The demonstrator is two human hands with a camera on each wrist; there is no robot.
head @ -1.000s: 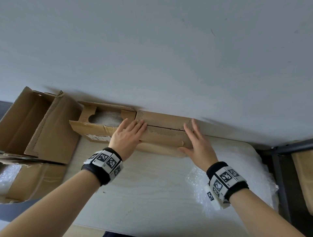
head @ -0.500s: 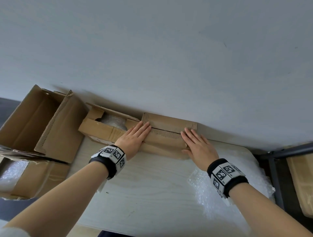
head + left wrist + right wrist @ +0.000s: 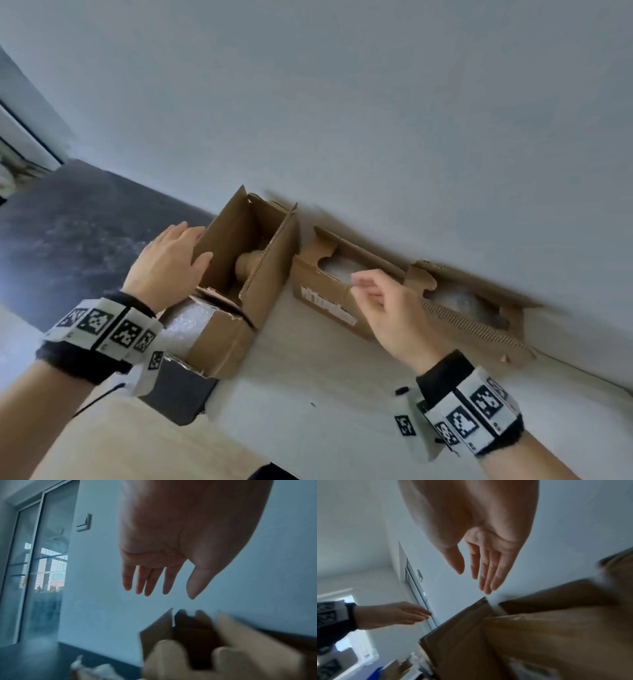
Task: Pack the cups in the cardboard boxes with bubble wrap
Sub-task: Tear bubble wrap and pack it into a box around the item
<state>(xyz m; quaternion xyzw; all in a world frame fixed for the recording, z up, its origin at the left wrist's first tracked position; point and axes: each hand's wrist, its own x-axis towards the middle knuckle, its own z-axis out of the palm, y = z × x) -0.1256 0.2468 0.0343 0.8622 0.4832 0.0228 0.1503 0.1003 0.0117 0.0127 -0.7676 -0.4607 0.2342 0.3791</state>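
Far left: dark floor (image 3: 78, 233), glass door (image 3: 34, 563) visible in left wrist view, with a wall switch (image 3: 84, 523) beside it. Left hand (image 3: 168, 263) next, fingers straight and spread, holding nothing; it hovers at the left wall of the tall open box (image 3: 246, 253), thumb near that wall's edge, contact unclear. Left wrist view confirms loose open fingers (image 3: 152, 580) above the box opening. Something rounded and brown sits inside the tall box, too dim to identify. In front of it, a lower box (image 3: 219, 339) with torn flaps, filled with bubble wrap (image 3: 186, 322), sits at the left edge of the light wood surface (image 3: 308, 394). A dark flat item lies under its near corner. Both wrists wear black bands with printed marker tags.

Middle: a flat box (image 3: 325, 294) against the white wall (image 3: 376, 120), flaps partly open, bubble wrap showing through the cut-out, white label on its front. Right hand (image 3: 390, 308) hovers over this box's right end, fingers loosely extended, thumb apart, gripping nothing; right wrist view shows the same relaxed palm (image 3: 481, 555).

Right: another flat box (image 3: 479, 318) just beside the middle one, along the wall, lid half up, wrap inside. No bare cups visible; blurred.
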